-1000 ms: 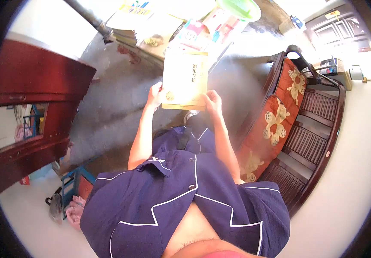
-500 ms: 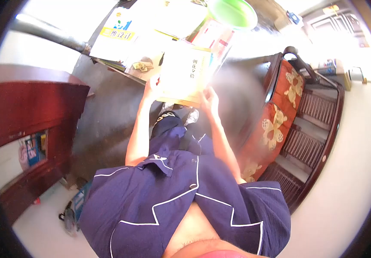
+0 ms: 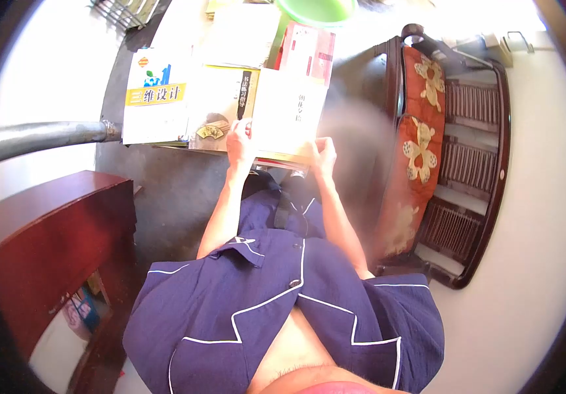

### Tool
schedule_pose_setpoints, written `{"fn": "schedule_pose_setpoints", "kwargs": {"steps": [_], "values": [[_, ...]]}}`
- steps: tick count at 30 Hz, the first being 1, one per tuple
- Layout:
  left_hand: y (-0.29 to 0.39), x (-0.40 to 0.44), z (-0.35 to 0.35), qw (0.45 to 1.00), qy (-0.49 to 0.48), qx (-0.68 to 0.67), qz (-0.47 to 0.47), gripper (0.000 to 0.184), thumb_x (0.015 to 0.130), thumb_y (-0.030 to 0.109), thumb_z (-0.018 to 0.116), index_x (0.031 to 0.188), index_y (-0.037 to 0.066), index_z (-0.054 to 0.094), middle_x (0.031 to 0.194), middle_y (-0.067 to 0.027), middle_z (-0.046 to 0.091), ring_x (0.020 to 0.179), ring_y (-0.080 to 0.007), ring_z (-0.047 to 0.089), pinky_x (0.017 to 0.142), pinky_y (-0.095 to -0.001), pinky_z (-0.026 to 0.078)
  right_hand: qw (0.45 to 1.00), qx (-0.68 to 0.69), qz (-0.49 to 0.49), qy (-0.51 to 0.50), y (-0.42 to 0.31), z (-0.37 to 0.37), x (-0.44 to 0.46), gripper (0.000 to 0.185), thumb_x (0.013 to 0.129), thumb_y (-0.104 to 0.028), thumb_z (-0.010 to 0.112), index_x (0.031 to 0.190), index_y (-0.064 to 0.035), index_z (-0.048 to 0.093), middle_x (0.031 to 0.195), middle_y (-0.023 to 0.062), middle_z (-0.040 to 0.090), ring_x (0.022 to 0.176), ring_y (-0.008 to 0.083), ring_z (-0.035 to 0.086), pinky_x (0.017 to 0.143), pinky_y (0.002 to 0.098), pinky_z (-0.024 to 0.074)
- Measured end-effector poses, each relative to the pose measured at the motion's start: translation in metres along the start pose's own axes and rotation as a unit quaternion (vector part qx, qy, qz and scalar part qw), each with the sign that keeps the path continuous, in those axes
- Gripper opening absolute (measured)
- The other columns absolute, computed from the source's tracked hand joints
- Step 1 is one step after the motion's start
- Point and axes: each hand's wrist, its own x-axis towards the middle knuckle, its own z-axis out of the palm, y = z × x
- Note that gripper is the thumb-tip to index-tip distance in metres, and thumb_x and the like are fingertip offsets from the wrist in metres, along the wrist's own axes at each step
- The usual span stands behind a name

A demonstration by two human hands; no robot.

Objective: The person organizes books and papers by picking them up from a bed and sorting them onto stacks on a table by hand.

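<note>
A pale book with a vertical dark title is held by its near corners in both hands. My left hand is closed on its left corner, thumb on top. My right hand grips the right corner. Just left of it lies a calligraphy book with a fan picture on its cover. A red-and-white book lies beyond the held book, partly covered by it. Whether the held book touches the books under it, I cannot tell.
Farther left is a white workbook with a yellow title band. A green basin stands at the far edge. On the right is a wooden bench with a red floral cushion; a dark red wooden cabinet is at left.
The view has shifted, so the other books appear lower and closer. The held book now overlaps the calligraphy book's right side and the red-and-white book. Both hands keep their grip.
</note>
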Motion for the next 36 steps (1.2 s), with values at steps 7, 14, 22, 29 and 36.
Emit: {"fn": "schedule_pose_setpoints", "kwargs": {"steps": [7, 14, 22, 29, 36], "values": [[0.021, 0.004, -0.001, 0.971, -0.014, 0.05, 0.233, 0.017, 0.086, 0.011, 0.056, 0.098, 0.001, 0.063, 0.091, -0.016, 0.062, 0.096, -0.033, 0.056, 0.084, -0.0419, 0.046, 0.994, 0.029, 0.052, 0.092, -0.019, -0.013, -0.025, 0.022, 0.082, -0.016, 0.07, 0.095, -0.0014, 0.059, 0.075, 0.006, 0.063, 0.067, 0.0123, 0.057, 0.066, 0.0272, 0.0488], [0.078, -0.047, 0.063, 0.926, -0.312, -0.039, 0.211, 0.02, 0.086, 0.007, 0.052, 0.103, 0.0, 0.063, 0.093, -0.0176, 0.065, 0.085, -0.0308, 0.064, 0.074, -0.0389, 0.051, 0.957, 0.153, 0.106, 0.221, 0.017, -0.072, -0.097, 0.015, 0.087, -0.014, 0.065, 0.093, -0.0017, 0.06, 0.076, 0.0039, 0.065, 0.07, 0.0096, 0.06, 0.065, 0.0251, 0.0494], [0.106, -0.208, 0.104, 0.773, -0.527, -0.074, 0.345, 0.014, 0.088, 0.008, 0.056, 0.098, 0.0, 0.062, 0.09, -0.0157, 0.063, 0.08, -0.0276, 0.064, 0.073, -0.0351, 0.05, 0.846, 0.227, 0.202, 0.439, 0.099, -0.116, -0.266, 0.012, 0.09, -0.015, 0.06, 0.091, -0.0025, 0.06, 0.075, 0.0046, 0.066, 0.066, 0.0104, 0.063, 0.062, 0.0242, 0.05], [0.084, -0.378, 0.09, 0.603, -0.696, -0.038, 0.388, 0.021, 0.089, 0.011, 0.058, 0.107, 0.001, 0.06, 0.091, -0.0152, 0.067, 0.076, -0.0241, 0.067, 0.07, -0.0325, 0.052, 0.716, 0.318, 0.294, 0.547, 0.147, -0.115, -0.441, 0.015, 0.091, -0.016, 0.059, 0.097, -0.0019, 0.06, 0.081, 0.0071, 0.067, 0.07, 0.0126, 0.064, 0.061, 0.0241, 0.0487], [0.094, -0.512, 0.073, 0.466, -0.766, -0.006, 0.444, 0.038, 0.085, 0.009, 0.056, 0.122, 0.002, 0.05, 0.095, -0.017, 0.067, 0.079, -0.0322, 0.066, 0.072, -0.0388, 0.051, 0.599, 0.337, 0.301, 0.661, 0.169, -0.12, -0.555, 0.016, 0.092, -0.017, 0.059, 0.096, -0.001, 0.061, 0.08, 0.0074, 0.067, 0.069, 0.0127, 0.063, 0.061, 0.0244, 0.0488]]}}
